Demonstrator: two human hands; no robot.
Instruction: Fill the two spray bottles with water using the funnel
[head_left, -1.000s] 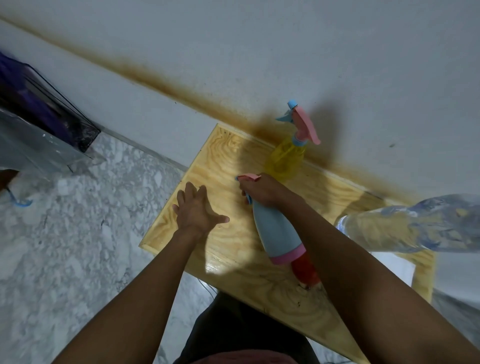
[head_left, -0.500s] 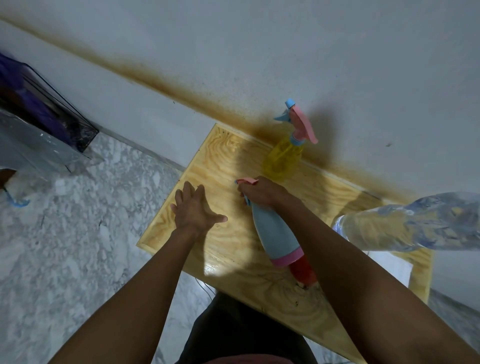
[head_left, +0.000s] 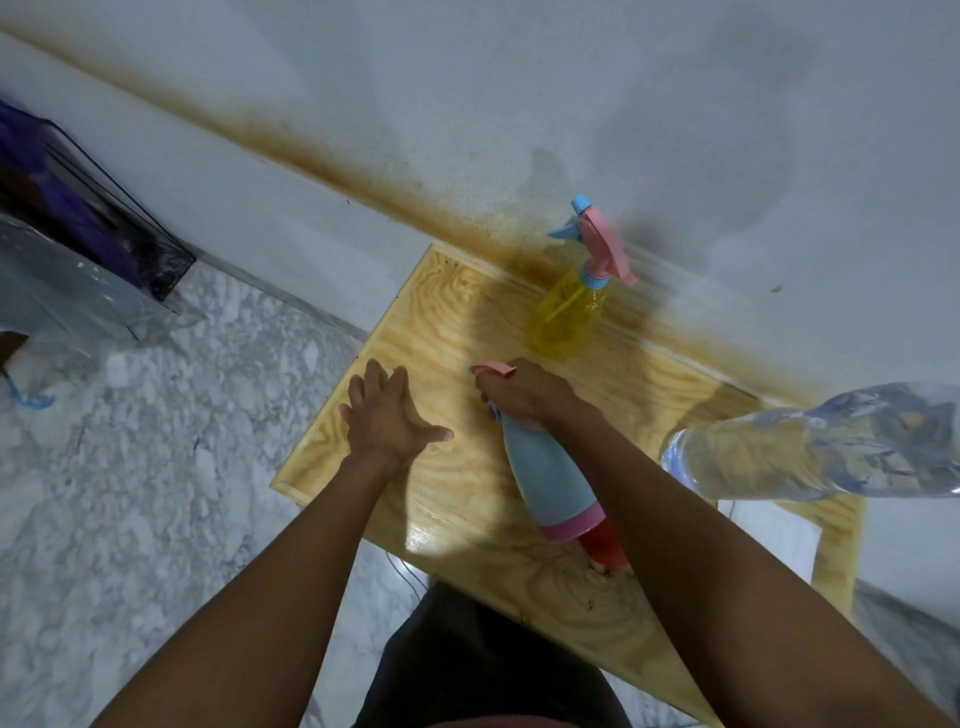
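On the wooden tabletop (head_left: 457, 499) against the wall, the blue spray bottle (head_left: 545, 478) appears to stand upright, directly before me. My right hand (head_left: 524, 395) is curled round its neck and pink trigger head, holding it firmly. My left hand (head_left: 387, 421) lies flat on the wood just beside it, fingers spread, holding nothing.

The yellow spray bottle (head_left: 569, 312) stands apart, near the wall (head_left: 675, 130), with its trigger head fitted. A clear water bottle (head_left: 810, 447) sits at my right. A red item (head_left: 605, 545) shows just beside the blue bottle's base, partly hidden by my forearm. It may be the funnel, but I cannot confirm this.

Assessment: the step in hand is opening the blue bottle, as both bottles have their heads on and no funnel is seated.

Requirement for the next move: my left hand should brace the blue body while my right twists the head off. Otherwise the bottle may turn with the cap or tip.
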